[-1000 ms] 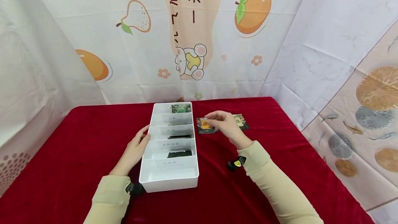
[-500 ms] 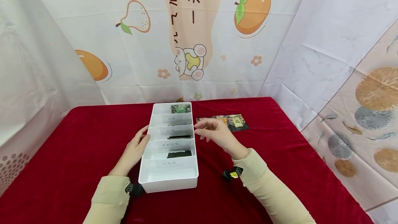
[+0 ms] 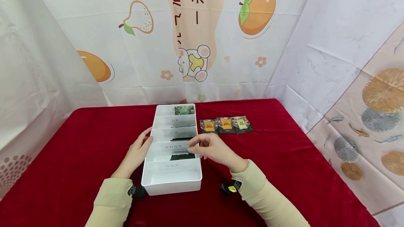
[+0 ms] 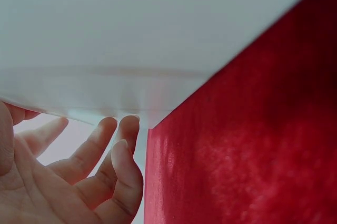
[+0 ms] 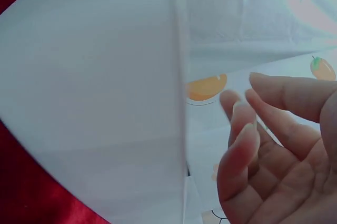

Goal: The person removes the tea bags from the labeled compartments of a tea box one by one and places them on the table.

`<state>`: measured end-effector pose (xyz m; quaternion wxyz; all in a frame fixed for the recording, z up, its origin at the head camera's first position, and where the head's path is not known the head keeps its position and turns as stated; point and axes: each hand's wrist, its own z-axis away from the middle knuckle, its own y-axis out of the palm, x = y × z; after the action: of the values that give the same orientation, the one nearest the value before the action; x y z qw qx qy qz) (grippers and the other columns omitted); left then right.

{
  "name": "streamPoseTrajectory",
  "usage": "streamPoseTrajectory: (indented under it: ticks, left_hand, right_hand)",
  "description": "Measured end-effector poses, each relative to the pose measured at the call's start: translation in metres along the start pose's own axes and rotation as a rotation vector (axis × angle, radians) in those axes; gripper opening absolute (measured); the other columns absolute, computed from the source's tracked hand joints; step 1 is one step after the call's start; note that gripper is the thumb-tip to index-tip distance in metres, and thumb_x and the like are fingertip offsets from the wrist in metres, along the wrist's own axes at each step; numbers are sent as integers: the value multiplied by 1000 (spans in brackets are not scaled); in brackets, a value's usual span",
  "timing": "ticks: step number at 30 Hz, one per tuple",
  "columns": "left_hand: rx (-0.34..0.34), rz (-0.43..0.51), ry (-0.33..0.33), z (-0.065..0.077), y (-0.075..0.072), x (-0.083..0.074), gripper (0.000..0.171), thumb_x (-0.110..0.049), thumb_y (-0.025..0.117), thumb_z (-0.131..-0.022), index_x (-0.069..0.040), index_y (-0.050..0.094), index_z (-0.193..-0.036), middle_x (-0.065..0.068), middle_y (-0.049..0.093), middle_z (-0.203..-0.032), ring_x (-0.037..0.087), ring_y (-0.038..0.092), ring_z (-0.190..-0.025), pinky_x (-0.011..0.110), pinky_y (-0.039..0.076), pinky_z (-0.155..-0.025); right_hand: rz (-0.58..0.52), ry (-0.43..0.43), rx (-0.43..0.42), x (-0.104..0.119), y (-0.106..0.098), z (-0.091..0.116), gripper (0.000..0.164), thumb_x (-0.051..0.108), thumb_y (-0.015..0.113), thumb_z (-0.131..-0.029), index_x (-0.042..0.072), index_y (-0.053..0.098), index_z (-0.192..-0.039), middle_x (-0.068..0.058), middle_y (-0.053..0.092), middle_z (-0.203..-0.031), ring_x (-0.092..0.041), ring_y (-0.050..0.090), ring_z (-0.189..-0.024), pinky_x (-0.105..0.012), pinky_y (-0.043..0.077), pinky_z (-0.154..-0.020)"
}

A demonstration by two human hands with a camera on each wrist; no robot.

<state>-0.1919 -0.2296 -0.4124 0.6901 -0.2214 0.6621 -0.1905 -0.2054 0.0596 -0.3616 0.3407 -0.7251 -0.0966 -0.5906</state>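
Note:
A long white divided box [image 3: 175, 181] with handwritten labels stands on the table. My left hand [image 3: 137, 150] rests against its left side; in the left wrist view, loosely bent fingertips [image 4: 108, 124] touch the outer wall. My right hand [image 3: 214, 150] is over the box's right edge, fingers loosely bent. The right wrist view shows nothing between its fingers and thumb. Just below those fingers lies a black packet [image 3: 182, 156] in the second compartment from the front. Farther back in the box are a thin dark packet [image 3: 181, 138] and a green printed packet [image 3: 184, 110].
Right of the box, two packets with orange labels [image 3: 209, 126] [image 3: 225, 124] and one with a pale green label [image 3: 242, 124] lie in a row. A red cloth [image 3: 94, 143] covers the table. A printed white curtain [image 3: 135, 66] hangs behind it.
My right hand has moved from above the packets on the right, leftward and nearer, to over the box's edge. The row of packets is now mostly uncovered. My left hand stays at the box.

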Motion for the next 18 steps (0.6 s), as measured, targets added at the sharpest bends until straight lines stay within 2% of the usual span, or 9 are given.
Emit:
streamPoseTrajectory:
  ticks: [2, 4, 7, 11, 18]
  left_hand:
    - [1, -4, 0, 0, 0, 0, 54, -33, 39, -107, -14, 28, -157, 23, 52, -137, 36, 62, -112, 49, 52, -94]
    - [-1, -6, 0, 0, 1, 0, 54, -33, 39, -107, -14, 28, -157, 23, 52, -136, 36, 61, -112, 49, 51, -94]
    - [-4, 3, 0, 0, 0, 0, 54, -33, 39, -107, -14, 28, -156, 24, 52, -136, 36, 62, -111, 48, 53, -92]
    - [-2, 14, -3, 0, 0, -1, 54, -33, 39, -107, -14, 28, -156, 25, 52, -136, 36, 63, -110, 47, 54, -90]
    - [-1, 11, -1, -1, 1, 1, 54, -33, 39, -107, -14, 28, -156, 25, 52, -135, 36, 63, -109, 47, 54, -89]
  right_hand:
    - [38, 4, 5, -1, 4, 2, 21, 17, 69, -92, 5, 73, -109, -13, 59, -68, -14, 51, -57, -26, 46, -53]
    - [75, 10, 9, -2, 8, 3, 21, 18, 70, -92, 7, 74, -109, -9, 59, -67, -11, 48, -54, -23, 42, -50]
    - [139, -21, 40, -2, 12, 5, 20, 18, 71, -91, 7, 75, -108, -7, 63, -72, -8, 42, -51, -20, 37, -49]
    - [250, -84, 86, -2, 17, 7, 20, 17, 71, -92, 6, 75, -108, -6, 70, -88, -6, 38, -50, -19, 36, -50]
    - [353, -87, 96, -4, 20, 9, 20, 18, 71, -92, 9, 75, -108, -4, 69, -86, -3, 38, -50, -18, 38, -52]
